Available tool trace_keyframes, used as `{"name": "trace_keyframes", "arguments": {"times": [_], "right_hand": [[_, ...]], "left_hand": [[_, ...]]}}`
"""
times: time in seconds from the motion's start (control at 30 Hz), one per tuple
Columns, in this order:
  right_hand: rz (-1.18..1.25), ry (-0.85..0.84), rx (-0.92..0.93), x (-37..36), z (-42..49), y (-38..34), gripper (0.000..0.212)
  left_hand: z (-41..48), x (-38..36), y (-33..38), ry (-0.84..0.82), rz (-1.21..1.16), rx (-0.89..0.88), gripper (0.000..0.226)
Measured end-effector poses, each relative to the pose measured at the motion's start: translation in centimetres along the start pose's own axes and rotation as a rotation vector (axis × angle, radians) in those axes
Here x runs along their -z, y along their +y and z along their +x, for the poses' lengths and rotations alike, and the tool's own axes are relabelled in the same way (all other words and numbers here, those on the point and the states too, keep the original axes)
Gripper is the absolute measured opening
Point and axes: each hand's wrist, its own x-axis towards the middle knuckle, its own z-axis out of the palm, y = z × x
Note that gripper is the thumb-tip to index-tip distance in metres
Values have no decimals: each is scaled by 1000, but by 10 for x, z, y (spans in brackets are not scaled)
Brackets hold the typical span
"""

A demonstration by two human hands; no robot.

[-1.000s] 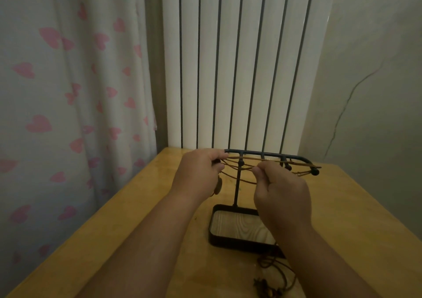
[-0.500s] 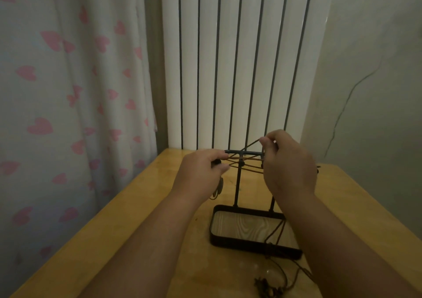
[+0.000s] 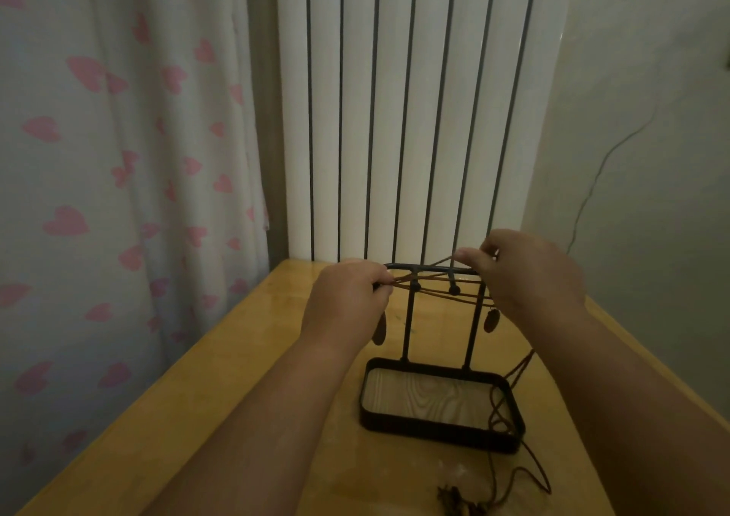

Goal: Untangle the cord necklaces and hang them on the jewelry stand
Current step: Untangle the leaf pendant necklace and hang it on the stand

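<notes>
Head view shows the left hand [image 3: 347, 302] with fingers curled around the brown cords [image 3: 432, 291] at the left end of the stand [image 3: 414, 430] on the table [image 3: 237, 377], the right hand [image 3: 529, 274] pinching one cord just above the top bar, and a dark necklace [image 3: 458, 505] trailing over the tray's right corner.

Counted by kind
One left hand [image 3: 347, 302], one right hand [image 3: 529, 278], one jewelry stand [image 3: 434, 434], two pendants [image 3: 378, 332] [image 3: 490, 321] under the hands, one trailing necklace [image 3: 458, 505].

Left grip [image 3: 347, 306] curled, pinching; right grip [image 3: 529, 274] raised higher, pinching
</notes>
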Motion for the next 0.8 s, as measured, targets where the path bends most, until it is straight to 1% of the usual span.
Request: {"name": "trace_keyframes", "arguments": {"times": [0.07, 0.2, 0.37, 0.5, 0.57, 0.67, 0.8], "right_hand": [[46, -18, 29, 0, 1, 8, 36], [237, -101, 72, 0, 5, 20, 24], [292, -152, 74, -1, 6, 31, 22], [328, -124, 64, 1, 2, 35, 19], [319, -76, 23, 0, 0, 38, 17], [319, -23, -73, -2, -6, 45, 23], [445, 24, -91, -8, -15, 51, 17]], "left_hand": [[0, 0, 0, 9, -10, -2, 21], [0, -1, 0, 18, -41, 10, 19], [1, -4, -3, 34, -55, 30, 18], [1, -8, -5, 49, -46, 31, 19], [1, -8, -5, 58, -48, 32, 18], [0, -10, -3, 70, -62, 36, 18], [0, -11, 1, 87, -66, 55, 18]]}}
